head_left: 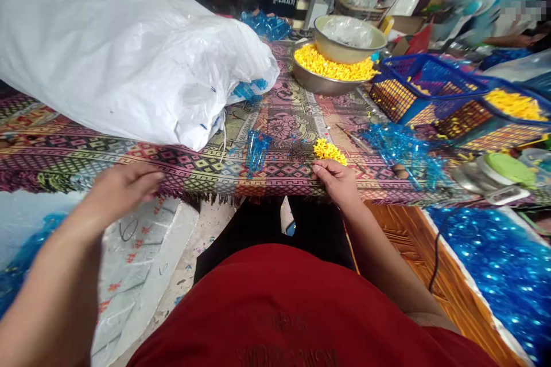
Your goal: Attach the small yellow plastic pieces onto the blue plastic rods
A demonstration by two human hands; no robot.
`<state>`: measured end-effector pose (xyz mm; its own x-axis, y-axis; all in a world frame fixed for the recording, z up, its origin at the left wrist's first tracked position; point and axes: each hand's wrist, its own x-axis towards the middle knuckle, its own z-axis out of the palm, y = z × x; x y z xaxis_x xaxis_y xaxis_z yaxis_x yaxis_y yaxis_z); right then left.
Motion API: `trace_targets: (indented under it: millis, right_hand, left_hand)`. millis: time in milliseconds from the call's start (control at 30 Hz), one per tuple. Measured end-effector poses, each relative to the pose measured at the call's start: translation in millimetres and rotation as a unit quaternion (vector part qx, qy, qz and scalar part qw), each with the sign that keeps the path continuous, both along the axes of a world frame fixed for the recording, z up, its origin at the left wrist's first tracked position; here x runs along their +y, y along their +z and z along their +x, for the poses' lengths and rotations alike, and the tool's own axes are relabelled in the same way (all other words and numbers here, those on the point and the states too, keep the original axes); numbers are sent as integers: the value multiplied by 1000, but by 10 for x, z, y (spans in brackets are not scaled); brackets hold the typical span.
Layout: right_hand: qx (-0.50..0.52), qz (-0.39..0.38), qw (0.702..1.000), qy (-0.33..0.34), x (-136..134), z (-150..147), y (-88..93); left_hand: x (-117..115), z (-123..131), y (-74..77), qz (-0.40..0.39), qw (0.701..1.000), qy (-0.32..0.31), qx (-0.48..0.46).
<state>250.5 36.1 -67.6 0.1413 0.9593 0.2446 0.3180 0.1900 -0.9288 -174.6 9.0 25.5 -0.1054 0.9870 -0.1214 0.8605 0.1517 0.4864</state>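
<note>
left hand [123, 190] open above tablecloth edge [275, 188], right hand [338, 182] loosely open at edge beside yellow pieces [329, 152]

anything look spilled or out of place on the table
Yes: small yellow pieces sit in a loose heap on the patterned cloth by the right hand, apart from the heaped metal bowl. Clear blue pieces also lie loose nearby, looking stray.

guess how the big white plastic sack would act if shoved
The white plastic sack looks floppy: its creased film slumps over the patterned cloth. It is probably light for its bulk, though its contents are hidden, and it would likely slide rather than tip.
</note>
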Motion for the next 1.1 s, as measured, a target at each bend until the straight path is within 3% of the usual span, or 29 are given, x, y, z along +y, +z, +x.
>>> trace_targets:
  millis: [67,133,200,300,400,500,567,667,733,800,833,900,1100]
  right_hand:
    - [47,0,999,-14,8,1,17]
    - [84,22,995,-47,5,85,54]
    - [86,48,992,-82,-21,248,102]
    - [24,38,994,-100,-92,525,153]
    - [-74,18,992,-96,-114,667,144]
    - [-225,48,970,-85,-18,643,120]
    - [-347,62,933,-76,84,582,129]
    - [-496,45,865,-68,218,498,172]
    - [-556,40,829,-44,269,464,197]
    - [-582,54,811,-8,287,451,208]
    - [-585,65,808,11,287,451,208]
    - [-569,91,816,49,273,458,203]
    - [-433,95,891,95,206,444,156]
  left_hand:
    - [278,606,12,-3,993,-69,-98]
    - [613,1098,-93,74,986,-144,-23]
    - [933,1433,-245,127,975,-168,71]
    - [1243,1683,-430,97,971,-173,132]
    - [1331,1733,-500,90,970,-162,159]
    - [1329,1667,-477,108,966,-164,166]
    - [1317,1581,-436,105,976,-149,119]
    - [1244,1441,-362,68,988,-81,-115]
    - [1129,1382,-316,51,936,-43,-346]
    - [970,1375,-280,38,848,-30,-528]
    - [882,1393,-267,25,810,-34,-585]
    - [708,1465,-252,-16,761,-50,-647]
    - [300,1833,-287,-125,735,-100,-659]
